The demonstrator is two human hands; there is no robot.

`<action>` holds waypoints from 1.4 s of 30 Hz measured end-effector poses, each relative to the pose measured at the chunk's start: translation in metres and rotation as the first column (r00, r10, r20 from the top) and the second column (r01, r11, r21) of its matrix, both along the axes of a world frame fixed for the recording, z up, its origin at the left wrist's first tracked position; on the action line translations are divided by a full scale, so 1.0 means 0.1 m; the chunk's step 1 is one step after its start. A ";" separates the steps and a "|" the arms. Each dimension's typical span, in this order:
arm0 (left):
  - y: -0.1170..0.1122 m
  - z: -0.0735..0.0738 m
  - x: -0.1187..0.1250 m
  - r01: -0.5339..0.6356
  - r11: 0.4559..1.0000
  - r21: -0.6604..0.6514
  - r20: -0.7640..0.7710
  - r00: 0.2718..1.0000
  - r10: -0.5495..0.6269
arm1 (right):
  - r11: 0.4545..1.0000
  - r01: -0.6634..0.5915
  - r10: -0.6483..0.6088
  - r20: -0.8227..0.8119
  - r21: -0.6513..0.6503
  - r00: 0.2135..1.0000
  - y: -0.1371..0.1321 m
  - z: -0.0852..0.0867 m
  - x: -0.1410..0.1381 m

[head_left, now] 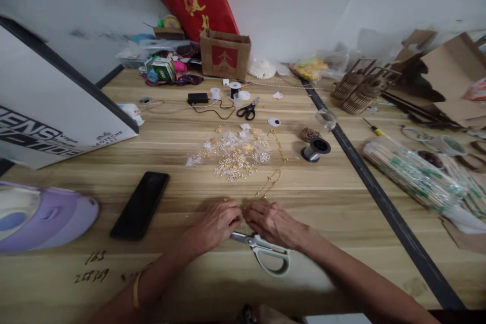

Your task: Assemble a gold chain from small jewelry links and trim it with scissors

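Note:
My left hand (217, 224) and my right hand (271, 223) rest close together on the wooden table (341, 223), fingertips pinched and almost touching. A thin gold chain (268, 185) runs from between the fingertips up and to the right across the table. Both hands pinch its near end. Pale-handled scissors (266, 252) lie flat just under my wrists. A heap of small gold and clear beads and findings (233, 154) sits a short way beyond the hands.
A black phone (140, 204) lies to the left, a lilac object (41, 215) further left. A wire spool (316, 150), black scissors (248, 109), a white box (56, 111), paper bags (225, 53), bagged sticks (413, 172) and a dark table seam (383, 202) are also here.

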State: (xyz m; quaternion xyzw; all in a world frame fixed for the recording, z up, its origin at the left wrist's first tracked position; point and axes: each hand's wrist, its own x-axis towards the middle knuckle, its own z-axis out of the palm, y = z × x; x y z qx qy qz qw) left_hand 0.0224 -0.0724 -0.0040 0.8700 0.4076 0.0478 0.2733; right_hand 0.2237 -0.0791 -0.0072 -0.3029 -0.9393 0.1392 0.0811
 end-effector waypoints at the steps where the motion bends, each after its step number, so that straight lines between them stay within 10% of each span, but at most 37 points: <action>1: -0.01 -0.02 0.00 0.002 1.000 0.009 0.002 1.000 -0.002 | 1.000 -0.004 0.004 -0.003 -0.002 1.000 0.00 0.00 0.00; 10: -0.06 0.00 -0.01 0.075 0.997 0.006 0.000 0.997 -0.075 | 0.999 -0.041 0.041 0.008 -0.004 0.999 -0.01 0.07 0.00; 22: 0.17 0.56 -0.70 -0.173 0.980 0.097 -0.121 0.975 0.184 | 0.993 -0.107 0.107 -0.004 -0.043 0.994 -0.22 0.25 -0.05; 42: -0.08 0.27 -0.99 -0.292 0.955 0.056 -0.149 0.943 0.297 | 0.960 -0.183 0.186 -0.004 -0.211 0.982 -0.30 0.31 -0.05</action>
